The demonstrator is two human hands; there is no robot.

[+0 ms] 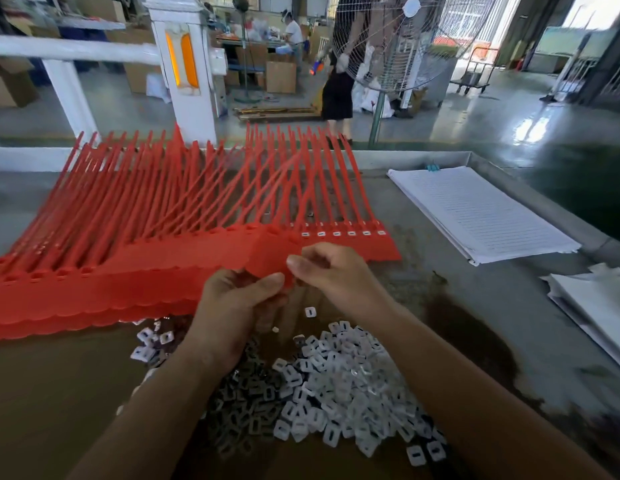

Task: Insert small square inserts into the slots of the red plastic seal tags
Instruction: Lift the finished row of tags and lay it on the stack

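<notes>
We looked down at a row of red seal tags (183,271) laid side by side across a grey table (440,306), their thin tails fanning away from us. Our left hand (239,299) grasped the near edge of one tag towards the row's right end, thumb on top. Our right hand (331,271), fingers curled, pinched the same tag just beside it; we could not tell whether an insert sat between the fingertips. Six tags at the row's right end already showed white squares in their slots. Nearer than the tags, under our wrists, lay a heap of small white square inserts (329,386). Right of the tags sat a stack of lined paper (481,213); beyond them stood a fan (388,39).
</notes>
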